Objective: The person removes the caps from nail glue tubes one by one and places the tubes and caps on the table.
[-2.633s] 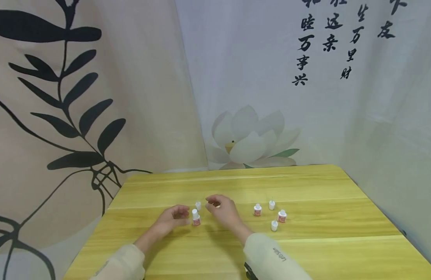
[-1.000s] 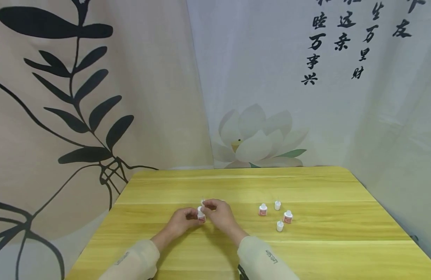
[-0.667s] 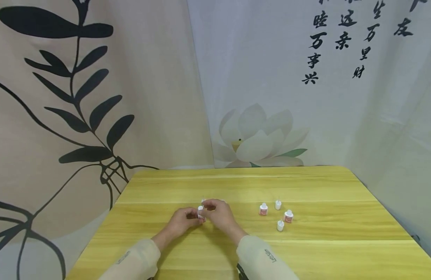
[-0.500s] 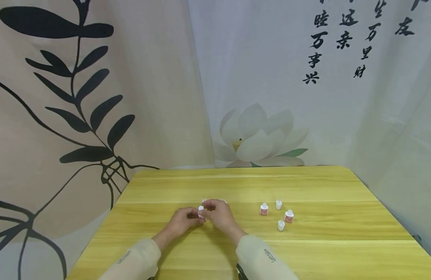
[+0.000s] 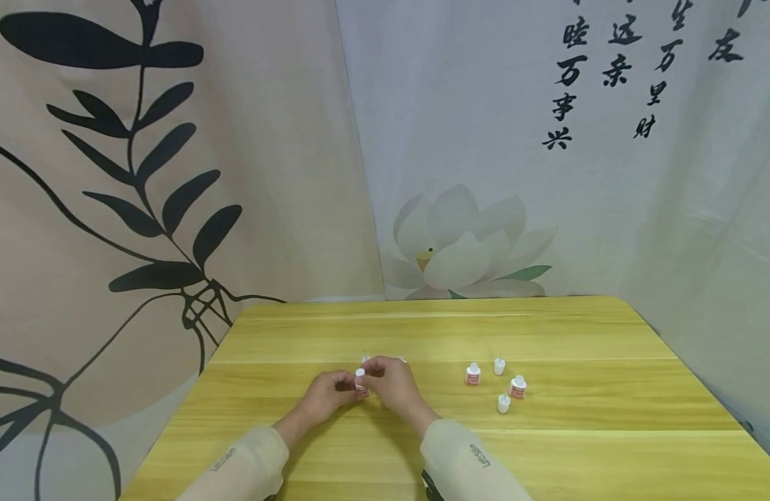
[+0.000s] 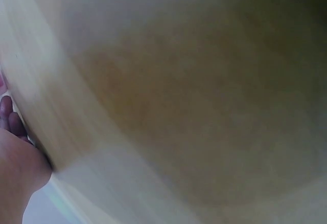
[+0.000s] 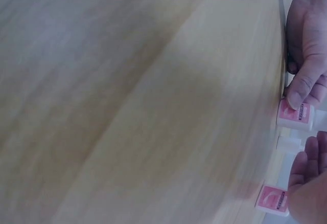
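In the head view, a small white bottle (image 5: 361, 384) with a pink label stands between both hands at the table's middle left. My left hand (image 5: 325, 400) grips its lower body; in the right wrist view the left thumb (image 7: 301, 88) presses on the pink-labelled bottle (image 7: 295, 115). From the other side, my right hand (image 5: 396, 387) pinches the white cap (image 5: 359, 373) on top. Just behind stands a loose white cap (image 5: 366, 359) with a thin upright tip. A second bottle (image 7: 273, 200), mostly hidden by my right hand in the head view, is beside it.
To the right stand two more pink-labelled bottles, one farther left (image 5: 473, 374) and one farther right (image 5: 517, 387). Two loose white caps, a back cap (image 5: 499, 367) and a front cap (image 5: 503, 403), are near them. The wooden table (image 5: 585, 459) ends at a printed curtain (image 5: 284, 174).
Since the earliest frame, my left hand has closed round the bottle and my right hand has come down to its cap. Over the last second both hands stay nearly in place.
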Available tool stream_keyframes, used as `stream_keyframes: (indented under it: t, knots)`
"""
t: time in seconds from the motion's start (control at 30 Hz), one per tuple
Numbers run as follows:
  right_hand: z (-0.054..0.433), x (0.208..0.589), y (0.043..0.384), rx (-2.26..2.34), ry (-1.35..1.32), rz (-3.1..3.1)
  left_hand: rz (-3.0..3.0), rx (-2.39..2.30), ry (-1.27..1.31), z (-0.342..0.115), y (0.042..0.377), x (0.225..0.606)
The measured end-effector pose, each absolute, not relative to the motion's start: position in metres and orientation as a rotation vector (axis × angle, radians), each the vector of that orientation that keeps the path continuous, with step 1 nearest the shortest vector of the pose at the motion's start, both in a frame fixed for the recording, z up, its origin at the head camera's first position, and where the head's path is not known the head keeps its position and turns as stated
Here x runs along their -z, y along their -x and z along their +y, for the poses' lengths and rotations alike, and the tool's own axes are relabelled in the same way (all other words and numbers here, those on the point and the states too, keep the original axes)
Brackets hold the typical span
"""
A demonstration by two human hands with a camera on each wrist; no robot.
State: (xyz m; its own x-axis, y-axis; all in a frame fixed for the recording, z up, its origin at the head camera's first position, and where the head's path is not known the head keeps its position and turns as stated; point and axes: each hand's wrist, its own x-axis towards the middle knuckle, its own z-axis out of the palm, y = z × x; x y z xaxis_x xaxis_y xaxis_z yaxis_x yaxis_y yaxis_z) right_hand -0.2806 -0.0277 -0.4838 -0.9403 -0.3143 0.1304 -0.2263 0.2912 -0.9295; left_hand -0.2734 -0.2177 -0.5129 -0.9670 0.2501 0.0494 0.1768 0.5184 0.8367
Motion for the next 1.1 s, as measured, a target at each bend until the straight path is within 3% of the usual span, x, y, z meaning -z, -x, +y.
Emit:
stream_keyframes:
  t: [1.1]
  knots:
    - [-0.0275, 0.4846, 0.2795, 1.723, 0.52, 2.495, 2.657, -1.472, -0.422, -0.2183, 0.2729, 0.5098]
